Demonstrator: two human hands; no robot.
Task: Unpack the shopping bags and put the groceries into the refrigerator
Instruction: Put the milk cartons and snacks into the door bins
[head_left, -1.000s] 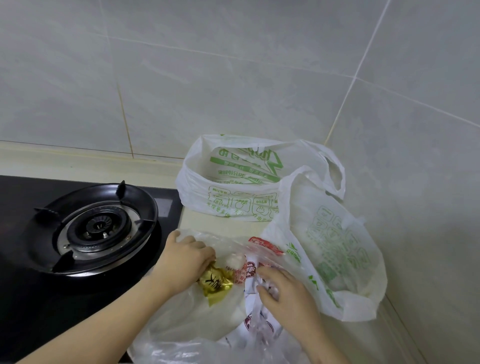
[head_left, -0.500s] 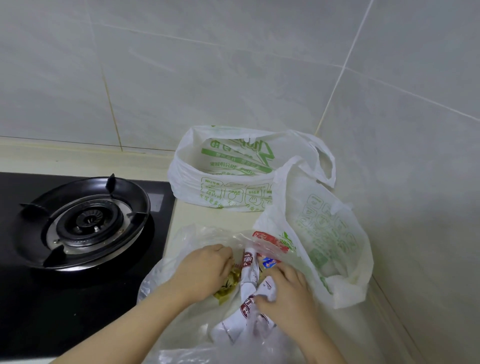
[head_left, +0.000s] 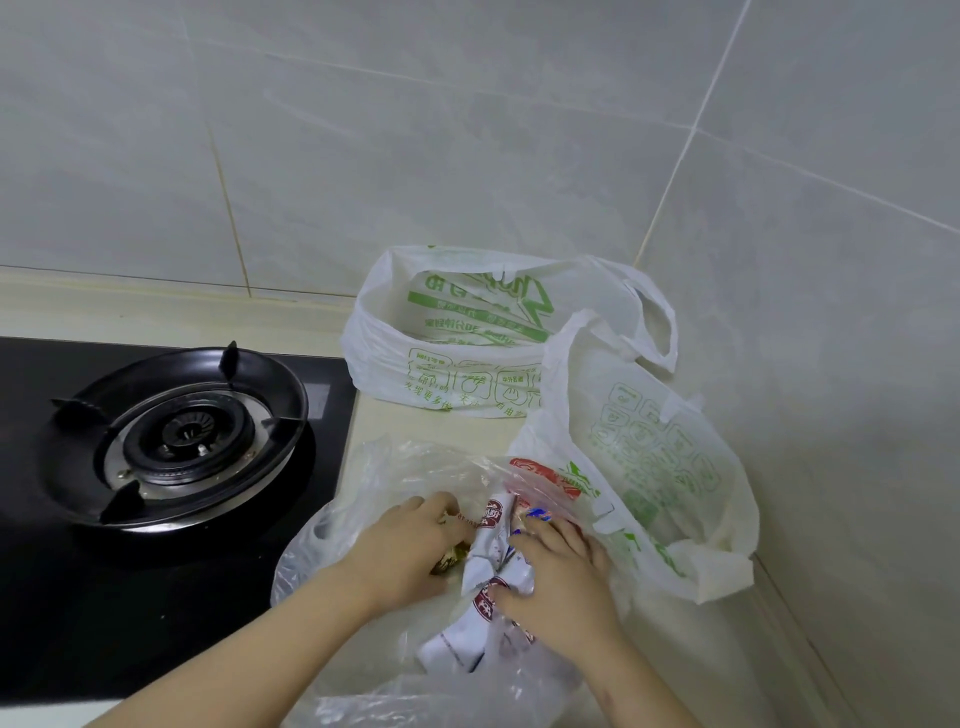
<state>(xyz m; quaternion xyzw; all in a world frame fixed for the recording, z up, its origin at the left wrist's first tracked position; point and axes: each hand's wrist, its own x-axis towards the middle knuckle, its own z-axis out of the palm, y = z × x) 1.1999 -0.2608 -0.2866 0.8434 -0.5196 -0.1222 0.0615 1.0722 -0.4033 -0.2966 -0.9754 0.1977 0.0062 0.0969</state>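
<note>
Taking food out of the clear bag (head_left: 363, 493) on the table (head_left: 431, 426)
Left hand (head_left: 410, 551) fingers curl over a gold pack (head_left: 452, 555); right hand (head_left: 558, 587) grips white packs (head_left: 488, 561). Lift both straight up so the thin bag does not snag.

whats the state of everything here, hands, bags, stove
burner: off, no flame
clear bag: open, both hands inside
far white bag: open, upright
near white bag: open, slumped by wall
left hand: grips gold packet
right hand: on white packets, grip unclear
</note>
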